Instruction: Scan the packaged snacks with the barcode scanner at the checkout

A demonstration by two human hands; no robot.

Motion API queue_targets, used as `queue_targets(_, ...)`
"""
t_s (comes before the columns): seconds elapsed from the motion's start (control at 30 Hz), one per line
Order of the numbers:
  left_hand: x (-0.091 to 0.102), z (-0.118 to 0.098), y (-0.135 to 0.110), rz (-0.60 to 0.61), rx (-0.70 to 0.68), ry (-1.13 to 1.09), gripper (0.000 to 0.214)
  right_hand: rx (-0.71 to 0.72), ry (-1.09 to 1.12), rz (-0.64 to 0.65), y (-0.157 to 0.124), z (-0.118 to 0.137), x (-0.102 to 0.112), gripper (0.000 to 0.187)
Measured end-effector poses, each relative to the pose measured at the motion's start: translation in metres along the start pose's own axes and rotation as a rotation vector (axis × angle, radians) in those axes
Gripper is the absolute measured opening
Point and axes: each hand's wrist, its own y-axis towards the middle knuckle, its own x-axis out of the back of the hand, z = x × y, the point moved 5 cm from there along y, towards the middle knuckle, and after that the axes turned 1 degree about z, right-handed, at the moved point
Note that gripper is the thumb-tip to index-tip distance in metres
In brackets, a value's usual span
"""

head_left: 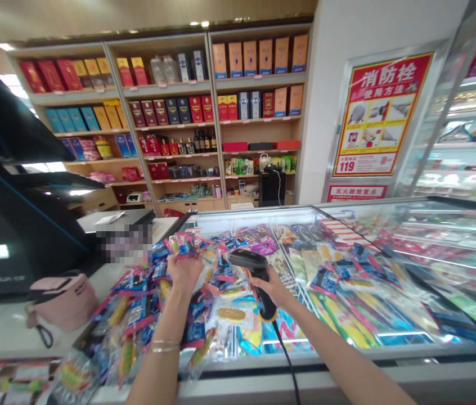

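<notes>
My right hand (270,286) is wrapped round the handle of a black barcode scanner (248,260), whose head points left over the freezer. From the scanner's grip a black cable (285,355) runs down past the counter's front edge. My left hand (185,269), with bracelets at the wrist, grips a small blue and red snack packet (186,243) at the far side of a pile. Around and below both hands lie many similar blue, red and clear packets (140,312), some with sausage-like or corn-like contents. One clear packet with a yellow piece (232,315) rests between my forearms.
A glass-topped chest freezer (364,304) full of wrapped goods stretches to the right. At left stand a black checkout terminal (22,225) and a pink pouch (66,301) on the white counter. Shelves of boxed goods (174,112) line the back wall, beside a red fire-hydrant poster (384,118).
</notes>
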Motion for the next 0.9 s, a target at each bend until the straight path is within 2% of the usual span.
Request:
queue_targets(0.1,0.005,0.001,0.0,-0.049,0.141,-0.327,0.054,-0.007,-0.025,0.011,0.001,-0.005,0.001,0.024)
queue_targets(0.13,0.005,0.002,-0.001,-0.073,0.185,-0.335,0.053,-0.006,-0.028,0.015,0.001,-0.005,0.001,0.024)
queue_targets(0.2,0.005,0.0,-0.003,-0.1,0.195,-0.152,0.05,-0.001,-0.022,0.015,0.001,-0.006,0.001,0.024)
queue_targets(0.23,0.004,-0.004,-0.004,-0.104,0.145,0.008,0.05,0.001,-0.014,0.009,0.001,-0.005,0.001,0.025)
queue_targets(0.33,-0.004,-0.023,-0.011,-0.066,-0.126,0.548,0.054,-0.002,-0.014,-0.009,-0.001,-0.004,0.003,0.026)
queue_targets(0.43,-0.014,-0.033,-0.018,-0.009,-0.269,0.865,0.054,-0.001,-0.044,-0.01,-0.001,-0.003,0.002,0.024)
queue_targets(0.57,-0.017,-0.034,-0.02,0.025,-0.274,0.983,0.052,0.011,-0.093,-0.001,-0.002,0.001,0.0,0.019)
queue_targets(0.9,-0.018,-0.03,-0.02,0.048,-0.298,1.035,0.052,0.016,-0.097,0.02,-0.003,0.008,-0.002,0.017)
